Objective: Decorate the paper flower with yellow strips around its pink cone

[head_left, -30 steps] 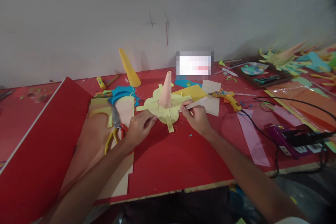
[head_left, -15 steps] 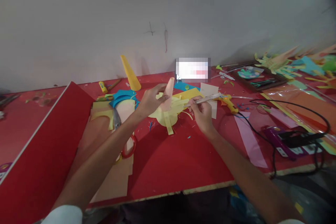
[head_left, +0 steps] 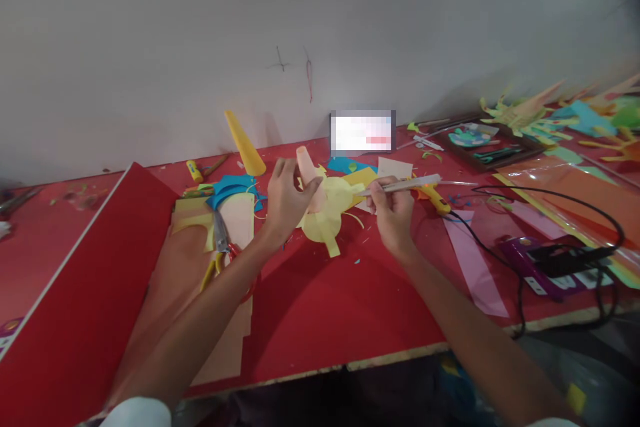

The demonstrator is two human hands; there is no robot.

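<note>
My left hand (head_left: 289, 203) is closed on a pale peach paper cone (head_left: 305, 161), with the thumb across its near side. The cone leans left from a pale yellow paper base (head_left: 323, 225) that has strips sticking out around it. My right hand (head_left: 395, 217) pinches a long, thin, whitish flat stick (head_left: 413, 183), whose exact kind I cannot make out. Its left end reaches a yellow strip at the right side of the base; whether they touch is unclear. A yellow glue gun (head_left: 437, 200) lies just beyond the right hand.
Scissors (head_left: 221, 233) lie on paper sheets (head_left: 220, 353) beside my left forearm. A yellow cone (head_left: 245, 143) stands near the wall. A red board (head_left: 85, 287) leans at left. A black cord (head_left: 485, 250) and a purple box (head_left: 530, 267) are at right, near a dark tray (head_left: 520, 153).
The peach cone has tipped from leaning right to leaning left, and its base has turned with it. My left hand has turned more upright; the right hand has shifted slightly right with the stick.
</note>
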